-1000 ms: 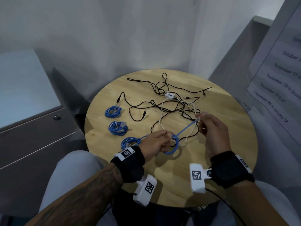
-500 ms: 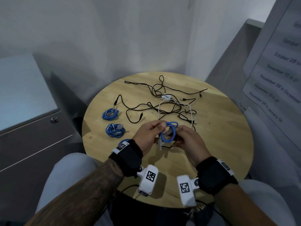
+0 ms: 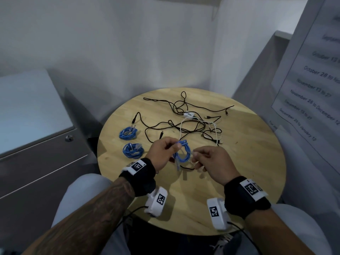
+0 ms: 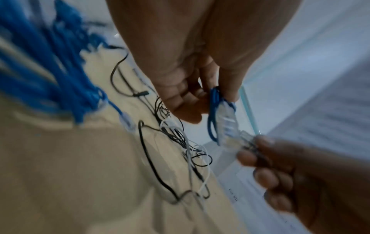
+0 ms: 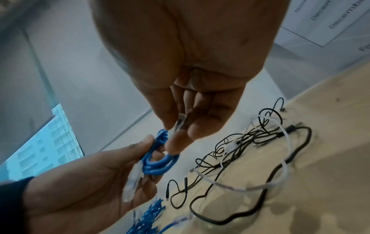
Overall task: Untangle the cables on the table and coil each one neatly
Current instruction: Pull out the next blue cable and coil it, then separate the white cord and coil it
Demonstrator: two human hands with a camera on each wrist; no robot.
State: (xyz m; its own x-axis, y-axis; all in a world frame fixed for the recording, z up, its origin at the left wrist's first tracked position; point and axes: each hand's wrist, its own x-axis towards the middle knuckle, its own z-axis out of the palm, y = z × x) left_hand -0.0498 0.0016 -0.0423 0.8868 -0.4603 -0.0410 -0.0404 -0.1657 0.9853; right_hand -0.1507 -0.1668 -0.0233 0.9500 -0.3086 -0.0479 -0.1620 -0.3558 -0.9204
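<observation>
My left hand pinches a small blue cable coil above the round wooden counter's near edge, my right hand pinching its clear plastic plug, the thin black-and-white tangle lying mid-counter.

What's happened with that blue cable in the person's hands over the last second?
The blue cable, stretched out between the hands a second ago, is now wound into a small coil. The left hand holds the loops; the right hand has moved in close and pinches the clear plug at its end. The two finished blue coils and the black and white tangle lie on the table as before.
</observation>
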